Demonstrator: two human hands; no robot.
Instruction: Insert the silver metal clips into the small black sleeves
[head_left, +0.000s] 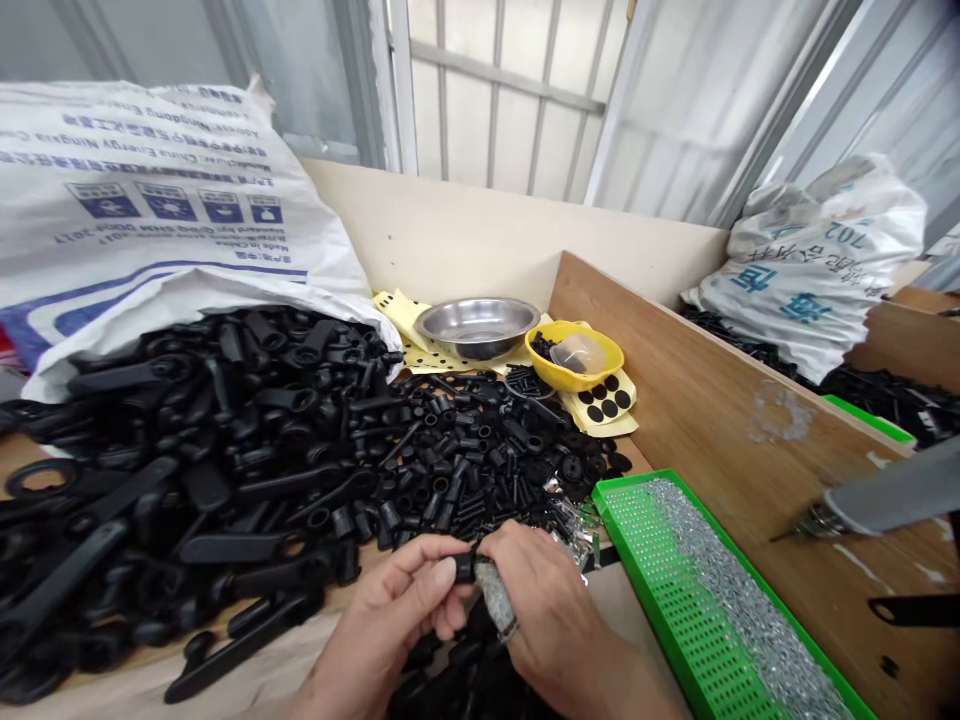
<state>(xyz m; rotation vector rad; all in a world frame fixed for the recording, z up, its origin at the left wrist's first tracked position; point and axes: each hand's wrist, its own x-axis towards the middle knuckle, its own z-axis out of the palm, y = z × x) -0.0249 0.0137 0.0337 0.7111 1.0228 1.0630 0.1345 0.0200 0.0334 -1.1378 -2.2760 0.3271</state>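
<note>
Close to the near edge, my left hand (401, 600) pinches a short black plastic sleeve (465, 568) between thumb and fingers. My right hand (555, 605) is curled at the sleeve's right end, its fingertips bent down; what they grip there is hidden. A grey, rough covering (495, 598) shows along one of its fingers. Beyond both hands lies a heap of small black sleeves and screws (457, 450). To the left spread many black crank handles (240, 550). More black parts (450, 670) lie below my hands.
On the right, a green perforated tray (637, 540) holds small silvery pieces, near a powered driver (862, 500). A steel bowl (480, 320), a yellow bowl (577, 370) and sheets of black round stickers (607, 405) are at the back. A white sack (172, 200) spills handles. A wooden divider (675, 370) runs along the right.
</note>
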